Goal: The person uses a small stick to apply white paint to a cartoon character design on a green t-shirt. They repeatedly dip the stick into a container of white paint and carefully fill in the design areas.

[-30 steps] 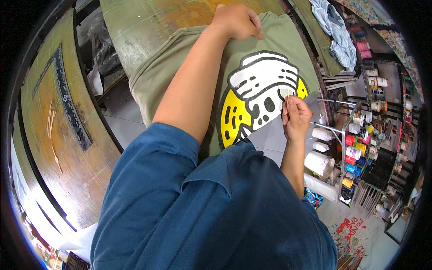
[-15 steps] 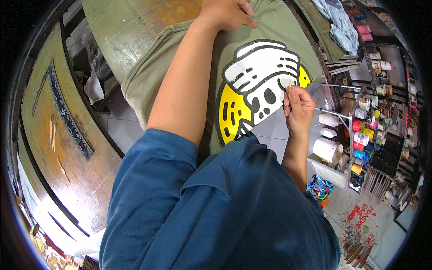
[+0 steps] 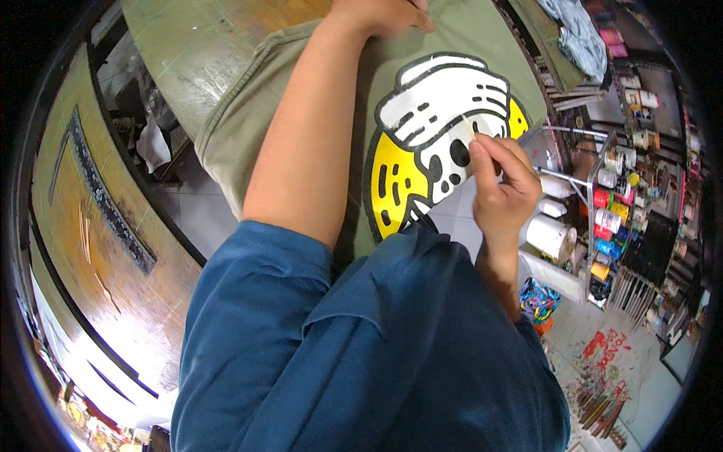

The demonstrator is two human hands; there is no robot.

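An olive-green garment (image 3: 506,60) lies draped over the edge of a worn board, bearing a cartoon print (image 3: 429,102) in white, yellow and black. My left hand (image 3: 380,16), partly cut off at the top, rests on the fabric above the print, thumb outstretched and fingers partly hidden. My right hand (image 3: 497,181) pinches a thin pale stick (image 3: 467,124) over the lower white part of the print, near a black eye-like shape.
Another board (image 3: 135,316) at left holds a dark strip (image 3: 105,196) and thin wooden sticks (image 3: 86,237). At right are a metal rack of paint containers (image 3: 602,218), a light-blue cloth (image 3: 578,41) and a colourful rag pile (image 3: 538,297).
My right hand has shifted up and slightly left over the print, the stick tilting leftward. My left hand appears higher in the frame, as does the garment.
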